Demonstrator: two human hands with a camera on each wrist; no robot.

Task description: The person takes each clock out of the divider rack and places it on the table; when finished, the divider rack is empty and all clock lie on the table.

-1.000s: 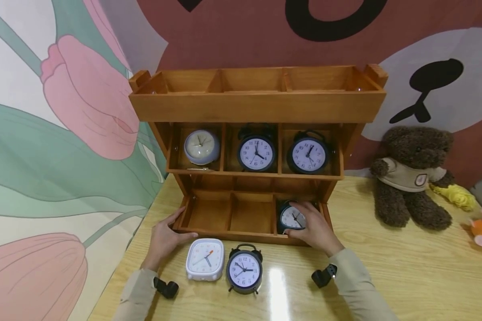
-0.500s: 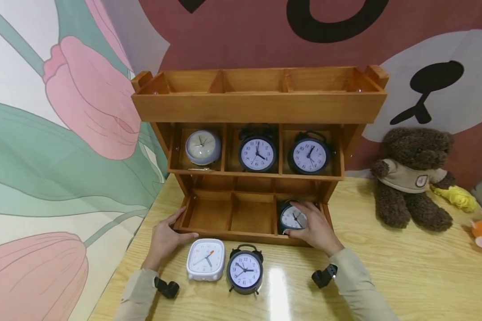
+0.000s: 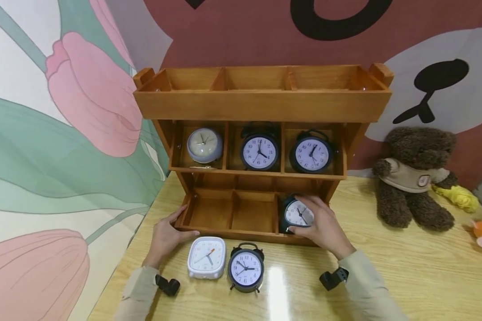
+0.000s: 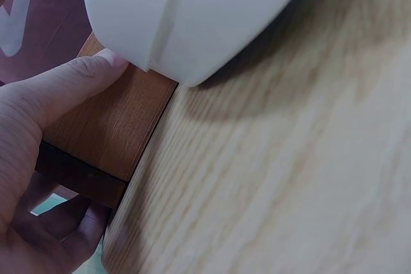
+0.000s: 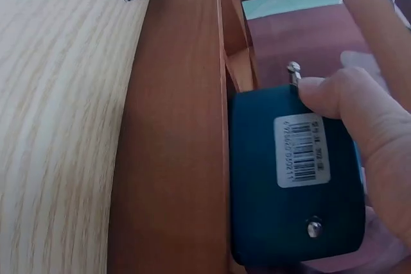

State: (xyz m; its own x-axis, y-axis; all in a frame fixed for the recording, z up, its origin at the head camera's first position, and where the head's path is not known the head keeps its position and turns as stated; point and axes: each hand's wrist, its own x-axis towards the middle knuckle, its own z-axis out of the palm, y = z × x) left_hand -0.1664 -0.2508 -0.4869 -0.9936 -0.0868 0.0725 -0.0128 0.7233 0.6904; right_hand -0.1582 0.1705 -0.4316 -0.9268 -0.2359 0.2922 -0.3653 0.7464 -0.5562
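A shelf (image 3: 261, 107) is standing on the pale worktop (image 3: 385, 276), a red backdrop (image 3: 233, 35) rising behind it, a tulip print (image 3: 92, 98) showing left and a bear (image 3: 409, 176) sitting right of it. The right hand (image 3: 325, 227) is gripping a green clock (image 3: 299, 213) in the shelf's bottom right compartment; the left hand (image 3: 166, 236) is grasping its bottom left corner. A white clock (image 3: 206, 258) and a black clock (image 3: 246, 269) are resting before it.

Head camera looks down and forward at the wooden shelf (image 3: 261, 107) both close wrist views share
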